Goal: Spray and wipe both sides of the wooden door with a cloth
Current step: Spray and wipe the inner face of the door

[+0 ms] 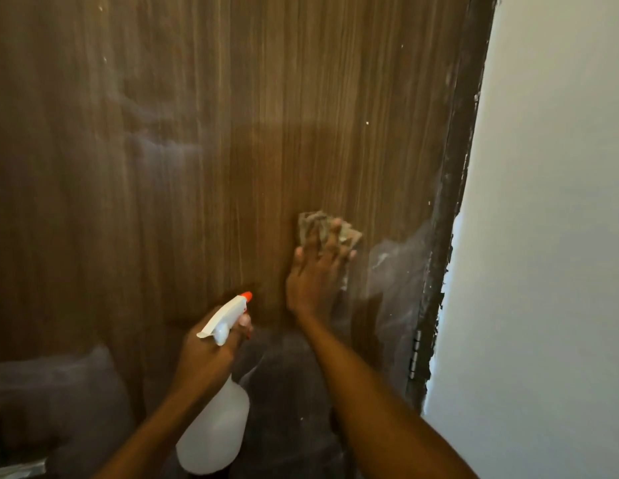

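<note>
The right hand (pixel 313 274) presses flat, fingers spread, on a crumpled greyish cloth (pixel 311 221) against the wooden door (pixel 197 133). The left hand (pixel 208 354) grips the neck of a translucent spray bottle (pixel 216 423), its orange nozzle (pixel 246 296) near the panel. Hazy streaks lie beside the cloth. A chipped dark frame (pixel 442 257) with a hinge (pixel 415 357) borders the white wall (pixel 543 236) on the right.

Most of the cloth (pixel 310 220) lies hidden under the right hand (pixel 313 274) (its visible edge blurred).
</note>
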